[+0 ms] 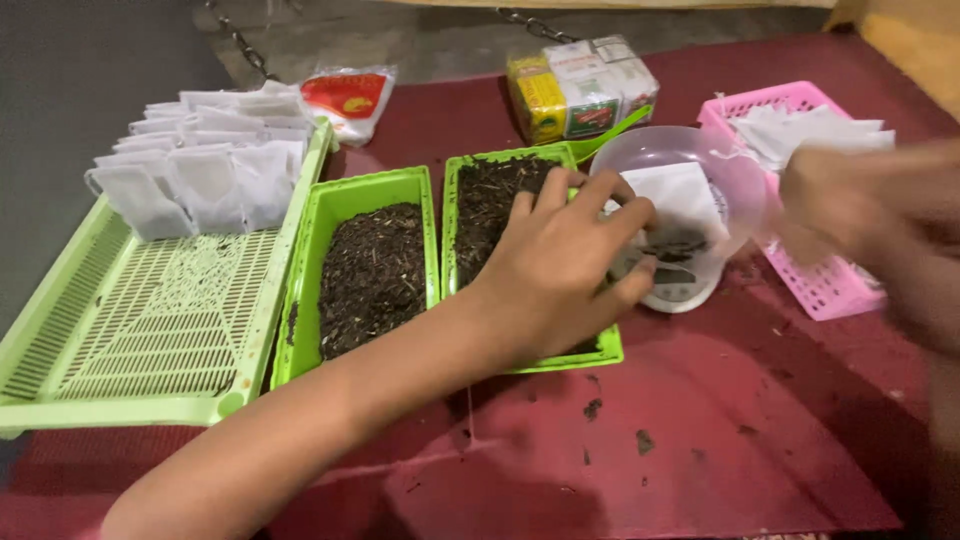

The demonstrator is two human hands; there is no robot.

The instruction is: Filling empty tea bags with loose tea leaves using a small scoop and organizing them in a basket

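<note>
Head view, one frame.

Item 1: left hand [565,262], centre. Fingers curled together at the mouth of a clear plastic bowl [735,175], pinching dark loose tea leaves [672,245]; whether the pinch is fully closed cannot be told.

Item 2: right hand [850,200], at 3 o'clock, heavily blurred. Its opening and any hold cannot be told. It lies beside the bowl and over a pink basket [825,290].

Item 3: clear plastic bowl, just right of centre, holding a white sachet [680,190] and the tea leaves; it sits on a small pale scale [685,292].

Item 4: two green trays of dark tea, left tray [370,265] and right tray [490,205], side by side; the left wrist crosses the right one.

Item 5: pale green slotted tray [150,320], at 9 o'clock, with a stack of white empty tea bags [205,160] at its far end.

Item 6: pink basket, at 2 o'clock, holding more white bags [805,130].

Item 7: yellow-and-white carton pack [580,90], at 12 o'clock; red-and-white pouch [345,98], at 11 o'clock.

Item 8: maroon table cover [700,440], scattered with leaf crumbs.
</note>
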